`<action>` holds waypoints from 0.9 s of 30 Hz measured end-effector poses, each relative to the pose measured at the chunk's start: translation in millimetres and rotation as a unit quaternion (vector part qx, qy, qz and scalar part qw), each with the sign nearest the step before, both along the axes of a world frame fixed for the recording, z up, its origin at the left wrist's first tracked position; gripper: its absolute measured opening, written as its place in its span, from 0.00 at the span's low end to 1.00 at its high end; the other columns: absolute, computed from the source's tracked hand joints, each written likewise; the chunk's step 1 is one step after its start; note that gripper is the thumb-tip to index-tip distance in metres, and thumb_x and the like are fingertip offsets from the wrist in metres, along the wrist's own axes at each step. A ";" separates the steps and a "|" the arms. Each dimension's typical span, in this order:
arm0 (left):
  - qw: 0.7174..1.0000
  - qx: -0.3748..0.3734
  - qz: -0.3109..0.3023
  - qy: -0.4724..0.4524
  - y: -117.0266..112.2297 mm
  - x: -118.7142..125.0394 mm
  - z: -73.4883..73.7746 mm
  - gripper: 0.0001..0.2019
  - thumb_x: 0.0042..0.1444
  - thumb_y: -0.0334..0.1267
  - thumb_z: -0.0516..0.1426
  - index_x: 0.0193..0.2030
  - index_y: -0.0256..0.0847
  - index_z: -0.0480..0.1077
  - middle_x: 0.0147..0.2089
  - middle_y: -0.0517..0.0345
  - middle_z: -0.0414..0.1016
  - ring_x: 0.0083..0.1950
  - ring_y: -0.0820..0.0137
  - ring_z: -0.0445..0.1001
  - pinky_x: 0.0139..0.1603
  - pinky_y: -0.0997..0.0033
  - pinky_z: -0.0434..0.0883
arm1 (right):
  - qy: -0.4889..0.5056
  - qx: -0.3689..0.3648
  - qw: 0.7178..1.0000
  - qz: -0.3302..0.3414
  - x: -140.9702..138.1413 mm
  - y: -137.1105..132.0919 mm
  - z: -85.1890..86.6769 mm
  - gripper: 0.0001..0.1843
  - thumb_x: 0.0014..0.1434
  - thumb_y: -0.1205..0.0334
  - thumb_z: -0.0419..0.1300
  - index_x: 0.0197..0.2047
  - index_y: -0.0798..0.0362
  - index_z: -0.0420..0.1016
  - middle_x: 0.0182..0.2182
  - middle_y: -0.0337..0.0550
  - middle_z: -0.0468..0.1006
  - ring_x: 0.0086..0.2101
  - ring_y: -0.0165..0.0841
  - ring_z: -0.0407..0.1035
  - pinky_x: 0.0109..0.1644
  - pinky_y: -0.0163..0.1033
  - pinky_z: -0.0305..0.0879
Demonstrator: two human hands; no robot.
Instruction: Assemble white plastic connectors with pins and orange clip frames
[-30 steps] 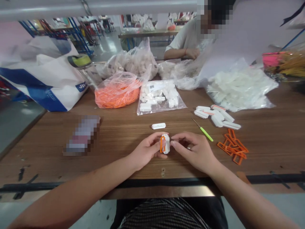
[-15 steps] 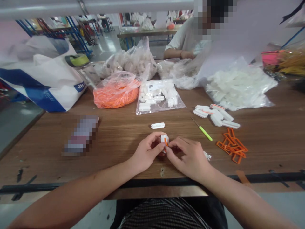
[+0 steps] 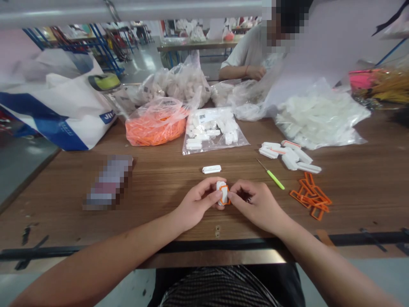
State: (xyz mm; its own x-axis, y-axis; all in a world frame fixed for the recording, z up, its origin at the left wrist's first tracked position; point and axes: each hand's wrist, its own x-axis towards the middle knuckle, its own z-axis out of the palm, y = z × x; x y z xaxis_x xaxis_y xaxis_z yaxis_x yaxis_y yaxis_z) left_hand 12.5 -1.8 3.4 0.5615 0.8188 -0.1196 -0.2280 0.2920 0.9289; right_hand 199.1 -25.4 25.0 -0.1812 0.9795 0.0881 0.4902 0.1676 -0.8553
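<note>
1. Head view: the left hand (image 3: 198,204) pinched a white plastic block (image 3: 223,192) between thumb and fingers, over the wooden table (image 3: 153,181).
2. The right hand (image 3: 259,204) had curled fingers, pressing the block's orange loop (image 3: 228,195).

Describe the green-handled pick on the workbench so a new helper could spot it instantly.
On the wooden workbench, look just right of the person's right hand, which is at a white plastic block in an orange frame. There lies a slim pick, left of the loose white pieces and orange frames. Only it has a bright green handle and a thin metal shaft.
</note>
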 end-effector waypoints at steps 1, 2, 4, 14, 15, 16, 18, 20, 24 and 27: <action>1.000 -0.008 0.003 -0.006 0.2 -0.2 -1.1 0.16 0.58 0.41 0.62 0.52 0.42 0.72 0.40 0.56 0.73 0.40 0.71 0.72 0.41 0.69 0.74 | 0.001 -0.003 1.000 0.002 -0.3 0.3 -0.2 0.10 0.57 0.61 0.58 0.25 0.53 0.75 0.21 0.36 0.75 0.22 0.26 0.63 0.27 0.34 0.60; 1.000 -0.018 0.007 -0.011 0.3 -0.4 -2.1 0.16 0.58 0.41 0.63 0.52 0.42 0.73 0.41 0.55 0.73 0.41 0.71 0.72 0.41 0.69 0.74 | 0.003 -0.007 1.000 0.004 -0.6 0.7 -0.9 0.10 0.57 0.61 0.59 0.26 0.53 0.75 0.21 0.36 0.76 0.22 0.26 0.64 0.27 0.34 0.60; 0.999 -0.040 0.011 -0.020 0.5 -0.9 -3.6 0.16 0.57 0.41 0.63 0.52 0.43 0.74 0.42 0.55 0.73 0.42 0.70 0.72 0.42 0.68 0.74 | 0.012 -0.012 1.000 -0.002 -1.2 1.1 -3.6 0.08 0.57 0.61 0.60 0.28 0.52 0.76 0.22 0.37 0.77 0.23 0.27 0.66 0.28 0.34 0.62; 0.997 -0.076 0.018 -0.017 1.7 -1.3 -0.8 0.15 0.55 0.39 0.65 0.50 0.44 0.77 0.43 0.53 0.75 0.43 0.68 0.73 0.41 0.70 0.74 | -0.062 0.190 0.980 -0.016 -3.6 -1.4 -10.2 0.05 0.59 0.66 0.59 0.37 0.50 0.77 0.26 0.37 0.77 0.26 0.29 0.70 0.30 0.34 0.67; 0.997 -0.077 0.018 -0.017 1.8 -1.2 -0.8 0.16 0.54 0.39 0.65 0.50 0.43 0.77 0.43 0.53 0.75 0.43 0.68 0.73 0.41 0.70 0.74 | -0.070 0.201 0.977 -0.011 -3.1 -1.4 -10.8 0.05 0.60 0.66 0.59 0.38 0.50 0.77 0.26 0.37 0.77 0.26 0.28 0.71 0.30 0.34 0.67; 0.997 -0.078 0.019 -0.016 1.8 -1.2 -0.8 0.16 0.54 0.39 0.65 0.50 0.43 0.76 0.43 0.53 0.76 0.43 0.68 0.73 0.41 0.69 0.75 | -0.073 0.212 0.975 -0.006 -2.6 -1.3 -11.5 0.06 0.61 0.67 0.58 0.38 0.50 0.77 0.27 0.37 0.78 0.26 0.28 0.71 0.31 0.34 0.67; 0.996 -0.080 0.022 -0.015 1.5 -1.3 -1.0 0.17 0.54 0.40 0.66 0.51 0.42 0.76 0.42 0.53 0.76 0.42 0.68 0.73 0.41 0.69 0.75 | -0.074 0.232 0.970 0.008 -2.4 -1.4 -12.6 0.08 0.62 0.68 0.57 0.39 0.50 0.77 0.29 0.38 0.79 0.27 0.29 0.72 0.33 0.35 0.68; 0.996 -0.082 0.022 -0.012 1.0 -1.2 -0.9 0.18 0.54 0.41 0.66 0.51 0.42 0.76 0.41 0.53 0.77 0.41 0.69 0.74 0.41 0.69 0.74 | -0.077 0.239 0.968 0.008 -3.4 -2.1 -12.0 0.08 0.62 0.67 0.56 0.39 0.51 0.77 0.29 0.39 0.79 0.27 0.29 0.72 0.33 0.36 0.68; 0.995 -0.091 0.029 0.003 0.5 -0.4 -0.1 0.18 0.55 0.42 0.65 0.52 0.39 0.75 0.39 0.53 0.78 0.37 0.71 0.75 0.40 0.68 0.74 | -0.059 0.187 0.980 -0.015 -7.4 -3.5 -7.6 0.05 0.59 0.65 0.58 0.37 0.52 0.75 0.27 0.39 0.79 0.26 0.30 0.72 0.32 0.37 0.68; 0.993 -0.106 0.041 0.000 1.1 0.7 1.1 0.19 0.54 0.43 0.66 0.50 0.38 0.75 0.39 0.52 0.78 0.36 0.71 0.74 0.38 0.70 0.75 | -0.009 0.142 0.990 -0.019 -10.2 -3.1 -7.5 0.05 0.57 0.64 0.59 0.38 0.52 0.75 0.29 0.39 0.80 0.28 0.30 0.74 0.33 0.37 0.70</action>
